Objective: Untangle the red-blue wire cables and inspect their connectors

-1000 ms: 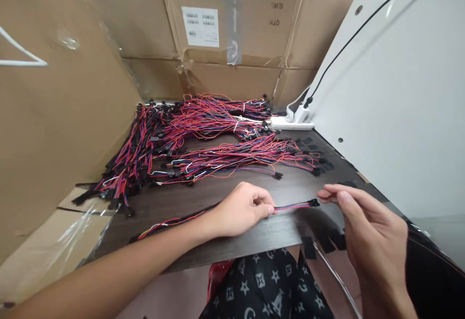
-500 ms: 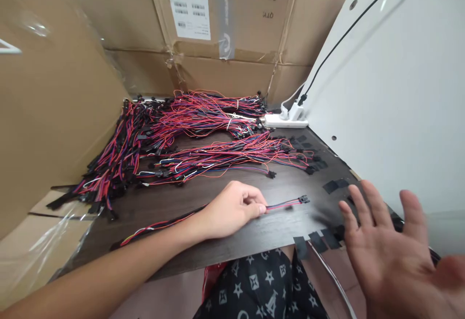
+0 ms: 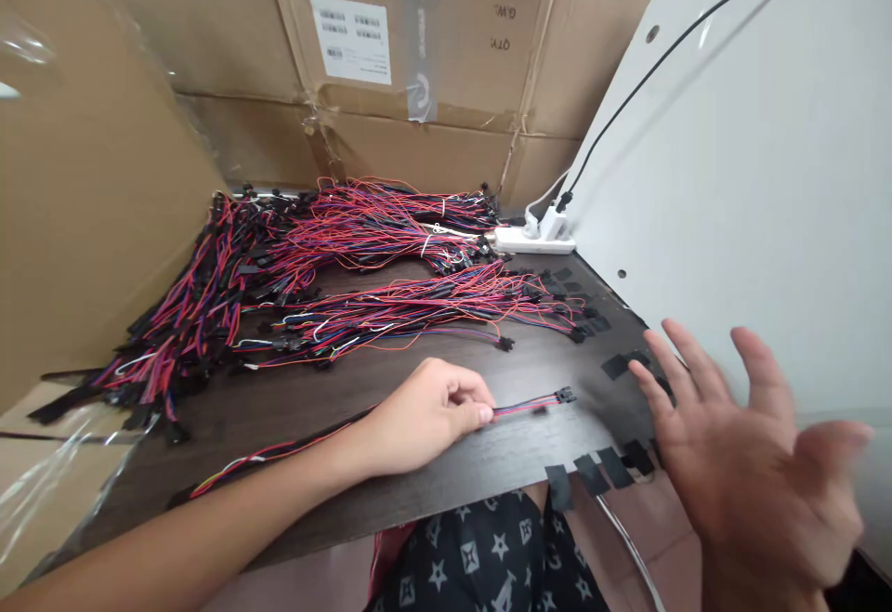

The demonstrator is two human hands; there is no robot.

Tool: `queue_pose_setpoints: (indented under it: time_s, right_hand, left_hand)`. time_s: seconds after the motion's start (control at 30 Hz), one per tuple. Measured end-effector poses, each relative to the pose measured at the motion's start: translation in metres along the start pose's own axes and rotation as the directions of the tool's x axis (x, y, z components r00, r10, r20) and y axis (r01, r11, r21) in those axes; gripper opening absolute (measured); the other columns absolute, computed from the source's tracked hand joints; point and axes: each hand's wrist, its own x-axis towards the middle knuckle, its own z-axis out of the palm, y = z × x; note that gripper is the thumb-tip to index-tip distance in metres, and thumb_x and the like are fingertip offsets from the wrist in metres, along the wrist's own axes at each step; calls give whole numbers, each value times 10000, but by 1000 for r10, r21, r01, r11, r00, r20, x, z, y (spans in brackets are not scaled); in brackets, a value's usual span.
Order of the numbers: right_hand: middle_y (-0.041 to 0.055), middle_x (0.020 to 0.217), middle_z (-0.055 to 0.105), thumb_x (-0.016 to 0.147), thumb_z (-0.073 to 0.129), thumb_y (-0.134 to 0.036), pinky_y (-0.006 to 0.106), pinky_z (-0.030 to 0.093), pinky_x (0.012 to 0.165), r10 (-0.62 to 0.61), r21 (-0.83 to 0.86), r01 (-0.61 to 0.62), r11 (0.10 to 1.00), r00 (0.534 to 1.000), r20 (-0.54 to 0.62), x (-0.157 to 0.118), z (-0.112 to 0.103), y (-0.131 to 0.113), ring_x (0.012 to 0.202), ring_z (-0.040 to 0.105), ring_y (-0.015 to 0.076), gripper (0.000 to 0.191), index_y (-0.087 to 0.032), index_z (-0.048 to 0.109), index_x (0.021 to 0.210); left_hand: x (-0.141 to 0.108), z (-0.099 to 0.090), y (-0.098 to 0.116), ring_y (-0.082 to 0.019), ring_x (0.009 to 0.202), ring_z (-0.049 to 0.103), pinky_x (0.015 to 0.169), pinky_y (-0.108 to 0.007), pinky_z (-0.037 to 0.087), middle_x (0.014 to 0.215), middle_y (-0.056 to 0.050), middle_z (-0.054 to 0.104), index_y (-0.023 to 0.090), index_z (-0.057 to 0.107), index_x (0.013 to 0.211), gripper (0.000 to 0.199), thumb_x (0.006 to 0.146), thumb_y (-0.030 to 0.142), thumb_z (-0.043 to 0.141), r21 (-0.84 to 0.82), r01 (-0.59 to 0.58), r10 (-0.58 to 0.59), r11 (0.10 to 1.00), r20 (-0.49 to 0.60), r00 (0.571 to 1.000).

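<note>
Cardboard boxes (image 3: 432, 152) stood behind a dark wood table (image 3: 488, 473) with big piles of red and blue wires (image 3: 362, 240). 1 wire (image 3: 526, 405) lay apart near the front, pinched in the left hand (image 3: 425, 417). The right hand (image 3: 739, 445) was spread wide, holding nothing.

A thin wire harness (image 3: 526, 405) of red, blue and dark strands is lying almost flat across the dark wood-grain tabletop (image 3: 446, 505), with its small black plastic connector (image 3: 565, 395) pointing away to the right. The left hand (image 3: 425, 414) is pinching the harness between thumb and fingers, a short way back from the connector, while the longer length of wires is trailing alongside the forearm toward the lower left.
</note>
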Motion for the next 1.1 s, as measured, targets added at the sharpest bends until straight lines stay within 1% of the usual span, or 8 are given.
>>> queue_pose_setpoints:
  time_s: [0.1, 0.17, 0.3, 0.47, 0.63, 0.8, 0.93, 1.1]
  right_hand:
    - [79, 1255, 587, 828, 555, -547, 543, 432, 972, -34, -252, 4, 968, 992, -118, 16, -8, 6, 1184, 546, 300, 428, -297, 569, 1174]
    - [88, 1163, 619, 774, 621, -445, 517, 457, 922, -126, -579, 5, 816, 978, -168, 26, -16, 11, 1079, 588, 302, 310, -227, 640, 995]
    - [122, 913, 651, 762, 509, -415, 555, 407, 885, -196, -941, 142, 308, 977, 83, 41, -31, 22, 913, 567, 321, 260, -194, 645, 781]
    - [127, 860, 598, 806, 444, -386, 521, 397, 828, -126, -948, 301, 108, 950, 287, 46, -39, 38, 860, 526, 310, 263, -205, 620, 732]
    - [100, 809, 593, 803, 435, -330, 450, 396, 754, -146, -943, 304, 133, 947, 285, 39, -32, 38, 785, 503, 275, 210, -217, 571, 689]
    - [62, 866, 555, 834, 505, -361, 344, 408, 648, -201, -879, 293, 376, 952, 231, 14, -4, 9, 692, 498, 192, 191, -209, 596, 762]
    - [71, 1027, 558, 871, 558, -323, 332, 439, 748, -198, -774, 322, 545, 947, 254, -9, 23, -6, 860, 549, 206, 133, -222, 602, 946]
    - [75, 1026, 616, 917, 488, -198, 349, 465, 818, -56, -608, 529, 592, 779, 624, -18, 50, -1, 921, 584, 208, 401, -234, 438, 1313]
  left_hand:
    - [-1, 0, 1, -81, 527, 394, 524, -213, 292, 542, 45, 469, 112, 659, 729, 159, 787, 214, 552, -7, 6, -6, 1000, 6, 1000]
    - [-1, 0, 1, -81, 524, 394, 524, -214, 290, 539, 46, 469, 114, 659, 730, 154, 787, 210, 552, -10, 12, -12, 1000, 10, 1000]
    - [0, 0, -1, -84, 530, 404, 529, -217, 294, 547, 41, 485, 114, 663, 734, 148, 785, 207, 560, -10, -5, 5, 1000, -10, 1000]
    - [0, 0, -4, -85, 528, 408, 531, -220, 299, 545, 41, 490, 114, 660, 734, 143, 790, 204, 563, -31, -8, 7, 999, -39, 999]
    - [0, 0, -4, -81, 516, 407, 534, -220, 304, 534, 48, 485, 112, 656, 741, 137, 796, 193, 560, -54, -19, 17, 998, -37, 999]
    - [0, -1, -4, -80, 517, 407, 532, -218, 302, 534, 49, 480, 110, 651, 735, 138, 794, 184, 552, -63, -23, 21, 998, -26, 999]
    - [2, -1, -4, -81, 519, 405, 528, -216, 298, 533, 49, 473, 116, 645, 721, 134, 788, 193, 559, -49, -23, 22, 999, -27, 999]
    - [0, 1, -4, -89, 558, 430, 549, -214, 327, 578, 31, 520, 120, 632, 700, 148, 799, 206, 564, -9, -63, 62, 998, -23, 998]
